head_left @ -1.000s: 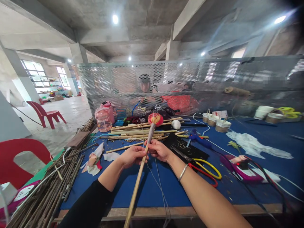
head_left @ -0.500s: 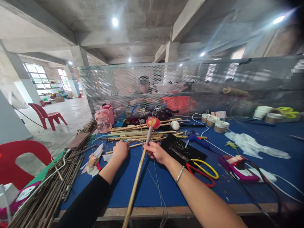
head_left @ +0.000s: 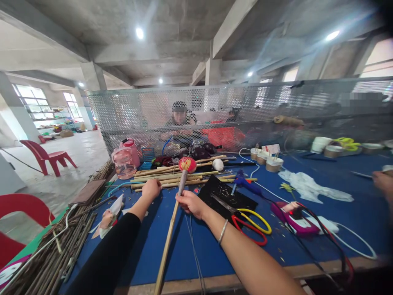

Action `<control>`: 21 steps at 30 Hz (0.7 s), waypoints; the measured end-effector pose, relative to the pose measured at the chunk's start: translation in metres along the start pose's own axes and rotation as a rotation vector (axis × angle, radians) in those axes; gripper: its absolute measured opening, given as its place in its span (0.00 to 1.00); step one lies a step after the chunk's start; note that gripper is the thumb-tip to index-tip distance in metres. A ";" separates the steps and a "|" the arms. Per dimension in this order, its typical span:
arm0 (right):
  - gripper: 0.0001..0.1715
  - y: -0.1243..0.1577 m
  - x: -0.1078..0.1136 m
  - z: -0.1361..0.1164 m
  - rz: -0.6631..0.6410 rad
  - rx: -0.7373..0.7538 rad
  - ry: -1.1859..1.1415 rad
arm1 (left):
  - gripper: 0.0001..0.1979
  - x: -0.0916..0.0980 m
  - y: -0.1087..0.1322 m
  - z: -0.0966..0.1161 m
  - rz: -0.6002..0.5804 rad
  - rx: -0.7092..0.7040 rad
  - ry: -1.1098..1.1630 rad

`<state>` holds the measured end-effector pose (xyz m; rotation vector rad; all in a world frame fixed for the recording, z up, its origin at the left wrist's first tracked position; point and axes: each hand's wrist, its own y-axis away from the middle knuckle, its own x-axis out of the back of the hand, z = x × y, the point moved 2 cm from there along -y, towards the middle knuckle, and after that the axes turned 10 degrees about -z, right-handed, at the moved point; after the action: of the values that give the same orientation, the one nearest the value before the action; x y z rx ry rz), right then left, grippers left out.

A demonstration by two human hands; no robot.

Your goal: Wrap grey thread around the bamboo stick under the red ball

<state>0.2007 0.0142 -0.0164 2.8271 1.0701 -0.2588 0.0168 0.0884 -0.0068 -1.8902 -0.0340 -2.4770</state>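
My right hand (head_left: 193,203) grips a bamboo stick (head_left: 167,246) just below its grey-wrapped neck (head_left: 183,182). The stick leans toward me, and a red and yellow ball-like head (head_left: 187,164) tops it. Below my right hand, thin grey thread (head_left: 195,250) hangs toward the table's front edge. To the left, my left hand (head_left: 151,190) is closed beside the loose bamboo sticks (head_left: 172,180); its fingertips are turned away, so what they hold is hidden. Scissors (head_left: 251,221) with red and yellow handles lie partly on a black cloth (head_left: 245,192), right of my right hand.
A blue glue gun (head_left: 242,178) lies behind the scissors. Bundled brown twigs (head_left: 52,250) line the left edge, near a pink bottle (head_left: 124,162). A power strip (head_left: 294,221) with cables sits right. Another person's hand (head_left: 383,182) shows far right. A perforated metal screen (head_left: 129,119) stands behind.
The view has swung slightly right, so things sit further left in the picture. My right hand still grips the stick; my left hand stays closed near the bamboo. Another person's hand has appeared far right.
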 end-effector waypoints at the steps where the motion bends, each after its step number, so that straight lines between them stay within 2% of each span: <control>1: 0.18 0.000 0.001 0.000 0.010 0.003 -0.002 | 0.11 0.002 0.004 0.004 0.031 -0.008 0.005; 3: 0.19 0.000 0.003 -0.001 0.035 0.004 -0.006 | 0.15 0.005 0.020 0.015 0.117 -0.043 0.040; 4: 0.19 0.000 0.004 -0.002 0.047 0.001 -0.009 | 0.14 0.007 0.031 0.021 0.186 -0.102 0.129; 5: 0.19 0.000 0.005 -0.002 0.053 -0.001 -0.012 | 0.13 0.007 0.042 0.026 0.189 -0.166 0.245; 6: 0.19 0.000 0.006 -0.003 0.049 -0.003 -0.014 | 0.15 0.005 0.053 0.032 0.122 -0.227 0.353; 8: 0.19 0.001 0.006 -0.003 0.022 0.000 -0.010 | 0.24 -0.001 0.073 0.039 -0.117 -0.287 0.508; 11: 0.19 0.001 0.005 -0.003 -0.010 0.014 0.006 | 0.27 -0.005 0.090 0.039 -0.315 -0.226 0.792; 13: 0.19 0.001 0.005 -0.003 0.001 0.010 0.001 | 0.27 -0.006 0.094 0.038 -0.419 -0.246 0.912; 15: 0.19 0.001 0.006 -0.002 0.018 -0.004 -0.005 | 0.26 -0.007 0.096 0.038 -0.494 -0.277 0.946; 18: 0.20 0.002 0.008 -0.004 0.041 -0.004 -0.004 | 0.24 -0.011 0.097 0.040 -0.515 -0.278 0.989; 21: 0.21 0.002 0.009 -0.007 0.024 0.029 -0.049 | 0.22 -0.016 0.098 0.041 -0.570 -0.303 1.132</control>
<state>0.2098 0.0198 -0.0118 2.8415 1.0300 -0.3419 0.0642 -0.0076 -0.0108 -0.2407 -0.1969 -3.6969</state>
